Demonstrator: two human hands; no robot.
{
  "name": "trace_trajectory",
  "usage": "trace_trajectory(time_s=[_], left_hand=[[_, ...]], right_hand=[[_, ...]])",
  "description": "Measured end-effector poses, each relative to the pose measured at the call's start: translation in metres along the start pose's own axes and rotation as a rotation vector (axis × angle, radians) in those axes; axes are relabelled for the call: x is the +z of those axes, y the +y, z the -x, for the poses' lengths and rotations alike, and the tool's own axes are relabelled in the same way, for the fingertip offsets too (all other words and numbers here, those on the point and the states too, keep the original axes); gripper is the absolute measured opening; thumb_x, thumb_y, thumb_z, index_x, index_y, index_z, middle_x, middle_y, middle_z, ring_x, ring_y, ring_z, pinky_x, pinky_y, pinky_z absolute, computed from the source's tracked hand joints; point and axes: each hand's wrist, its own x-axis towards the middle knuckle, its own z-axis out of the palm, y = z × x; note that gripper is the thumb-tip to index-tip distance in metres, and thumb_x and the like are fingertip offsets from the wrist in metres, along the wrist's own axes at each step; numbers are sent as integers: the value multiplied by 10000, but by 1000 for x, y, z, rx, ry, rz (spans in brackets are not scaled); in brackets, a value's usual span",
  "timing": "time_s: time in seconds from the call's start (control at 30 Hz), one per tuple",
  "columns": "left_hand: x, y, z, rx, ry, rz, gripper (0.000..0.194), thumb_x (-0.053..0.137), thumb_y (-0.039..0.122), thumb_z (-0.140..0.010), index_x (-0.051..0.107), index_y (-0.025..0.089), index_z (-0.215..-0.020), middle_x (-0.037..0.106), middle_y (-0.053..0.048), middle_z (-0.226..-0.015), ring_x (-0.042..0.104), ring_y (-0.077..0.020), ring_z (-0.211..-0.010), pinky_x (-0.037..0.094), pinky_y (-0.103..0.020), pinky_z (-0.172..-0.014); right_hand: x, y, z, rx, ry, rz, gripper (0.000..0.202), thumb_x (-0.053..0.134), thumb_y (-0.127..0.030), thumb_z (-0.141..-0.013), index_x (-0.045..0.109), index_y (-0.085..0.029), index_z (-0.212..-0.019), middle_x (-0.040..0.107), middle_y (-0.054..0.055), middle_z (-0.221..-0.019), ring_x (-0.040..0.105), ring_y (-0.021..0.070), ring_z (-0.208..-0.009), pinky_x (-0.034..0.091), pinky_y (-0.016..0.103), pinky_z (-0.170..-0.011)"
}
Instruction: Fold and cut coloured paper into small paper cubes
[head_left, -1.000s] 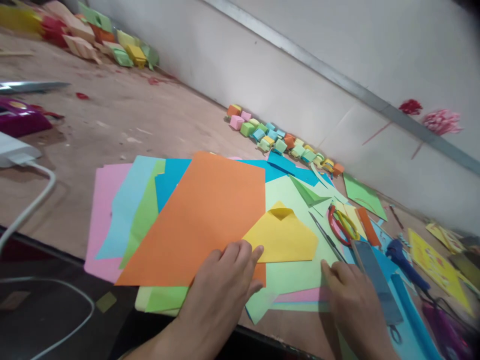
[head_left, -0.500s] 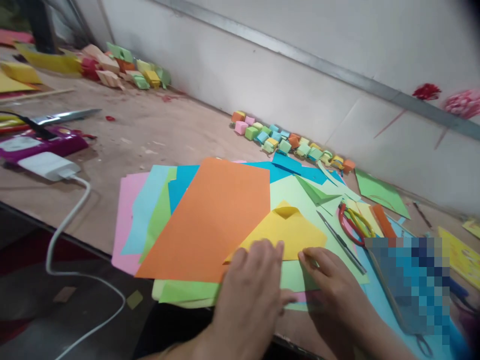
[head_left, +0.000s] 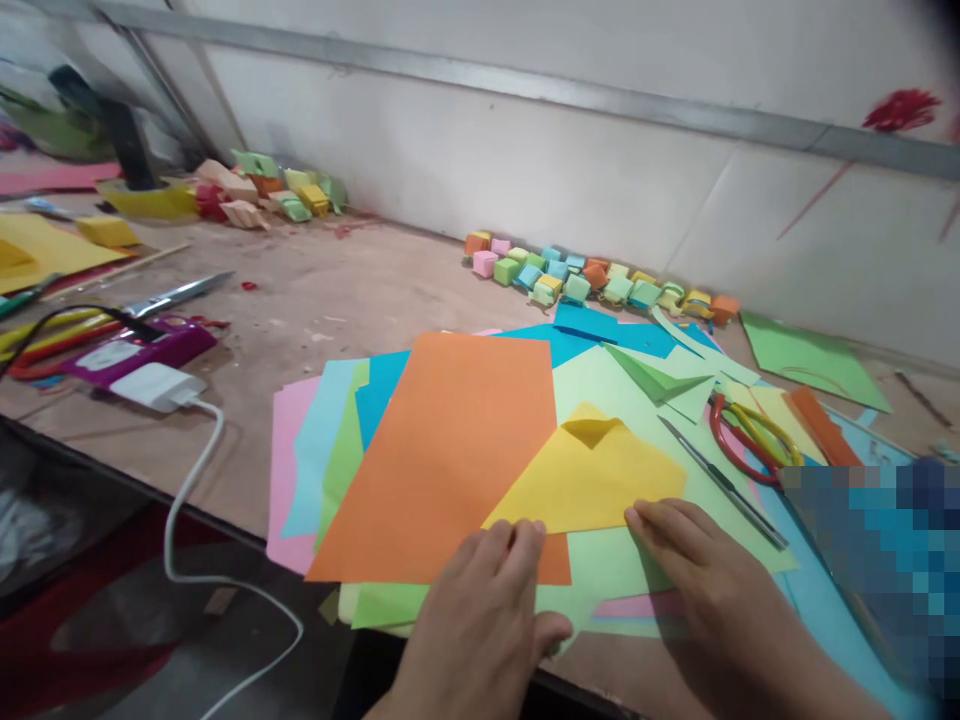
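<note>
A folded sheet of yellow paper (head_left: pixel 592 480) lies on the stack, its straight lower edge towards me and a small flap folded down near its top. My left hand (head_left: pixel 480 610) is at that edge's left end, fingertips near the paper and thumb apart. At the right end, my right hand (head_left: pixel 712 570) pinches the paper's edge between its fingers. Beneath the left part of the yellow paper is a large orange sheet (head_left: pixel 442 450). Pale green paper (head_left: pixel 600 575) shows under the right part.
A craft knife (head_left: pixel 724 480) and red-and-yellow-handled scissors (head_left: pixel 754 440) lie right of the yellow paper. Several small paper cubes (head_left: pixel 577 290) line the wall. On the left are a purple power strip (head_left: pixel 142 350) with a white charger (head_left: pixel 157 385) and its cable. A pixelated patch covers the lower right.
The view has shifted, so the sheets sit further right and slightly lower. My left fingers have slid left along the yellow paper's lower edge. My right hand keeps hold of its right end.
</note>
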Motion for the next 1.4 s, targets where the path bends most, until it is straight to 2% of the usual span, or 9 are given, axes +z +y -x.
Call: trace_trajectory(time_s=[0.1, 0.27, 0.37, 0.5, 0.87, 1.03, 1.1, 1.23, 1.4], left_hand=[[-2, -15, 19, 4, 59, -14, 336, 543, 384, -948, 651, 111, -1110, 659, -71, -1132, 567, -228, -943, 478, -332, -808], [-11, -34, 33, -20, 121, -89, 327, 352, 240, -1006, 647, 111, -1067, 667, -104, -987, 592, -243, -880, 487, -370, -761], [-17, -39, 22, -65, 107, -51, 239, 429, 217, -979, 654, 142, -948, 653, -101, -955, 609, -238, -860, 499, -377, -748], [-13, -35, -4, 55, 229, -8, 244, 443, 202, -963, 611, 113, -1116, 658, -145, -1111, 616, -275, -1003, 521, -416, -817], [-12, -28, -26, 156, 128, 62, 258, 429, -27, -817, 595, 169, -787, 671, -52, -811, 645, -184, -807, 506, -424, -923], [-31, -34, -5, 141, 114, 403, 177, 487, 275, -940, 610, 229, -1058, 710, -70, -964, 668, -200, -847, 568, -316, -724], [-38, -44, 3, 142, 47, 524, 492, 605, 489, -880, 505, 268, -1309, 671, -94, -1210, 644, -229, -1084, 568, -318, -867], [-38, -51, -3, 148, -131, 481, 586, 599, 228, -903, 379, 294, -1443, 545, -70, -1420, 538, -204, -1272, 488, -330, -1029], [-13, -37, -33, 143, -29, 469, 312, 470, 101, -908, 631, 202, -1155, 698, -87, -1122, 632, -181, -1022, 535, -325, -885]], right_hand=[[0, 0, 2, 9, 5, 20, 412, 402, -54, -889, 609, -128, -1237, 683, 122, -1071, 622, 241, -978, 574, 366, -812], [-2, -2, 1, -5, 17, 52, 404, 393, -59, -908, 627, -125, -1230, 701, 124, -1077, 648, 229, -978, 573, 346, -825], [-2, -2, -2, -23, 62, 67, 338, 408, -64, -937, 646, -111, -1172, 712, 121, -1016, 654, 220, -935, 574, 340, -813], [-1, 0, -5, -98, 108, 76, 321, 423, -36, -924, 658, -99, -1133, 714, 132, -940, 646, 226, -886, 577, 363, -776], [-4, -3, -8, -40, 124, 105, 287, 413, -41, -936, 667, -88, -1061, 696, 138, -895, 632, 221, -870, 557, 359, -739], [-3, 3, 0, 25, 152, 92, 256, 445, -77, -929, 693, -129, -900, 689, 109, -837, 614, 199, -778, 516, 340, -713], [-2, 6, 4, 48, 154, 28, 268, 426, -96, -940, 685, -150, -901, 693, 95, -848, 613, 188, -771, 509, 322, -695], [-1, 10, 8, 94, 178, -98, 237, 436, -101, -944, 658, -179, -923, 695, 67, -869, 621, 175, -788, 503, 308, -691], [-2, 10, 8, 111, 201, -222, 237, 446, -55, -926, 640, -191, -931, 699, 56, -869, 619, 178, -821, 495, 320, -715]])
